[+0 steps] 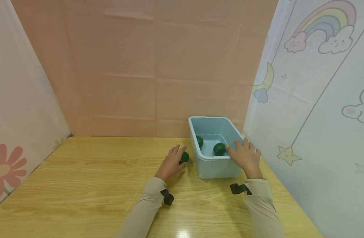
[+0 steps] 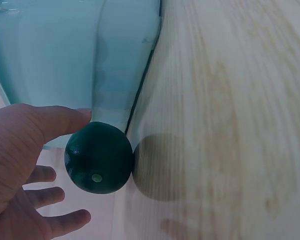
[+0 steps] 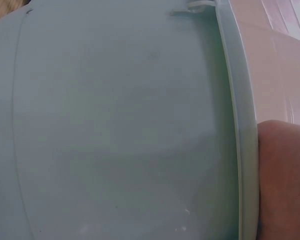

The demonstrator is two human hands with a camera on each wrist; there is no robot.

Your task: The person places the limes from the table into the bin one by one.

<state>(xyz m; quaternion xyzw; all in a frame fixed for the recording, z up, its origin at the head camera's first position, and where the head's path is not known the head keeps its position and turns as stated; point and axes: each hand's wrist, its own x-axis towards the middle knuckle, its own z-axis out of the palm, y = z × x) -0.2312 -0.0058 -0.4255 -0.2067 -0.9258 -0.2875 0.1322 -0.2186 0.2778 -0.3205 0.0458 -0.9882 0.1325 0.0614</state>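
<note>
A dark green round fruit with a small pale stem spot sits on the table, left of a light blue plastic box. My left hand is around it, the thumb by its upper side and the other fingers spread apart behind it. Inside the box lie two similar fruits, one near the middle and one partly hidden by the left wall. Over the box's right front rim my right hand has its fingers spread; the right wrist view shows only part of that hand behind the rim.
The wooden table reaches back to a plain peach cloth. A patterned cloth hangs close on the box's right, and another on the far left. Dark wrist cameras sit on both sleeves.
</note>
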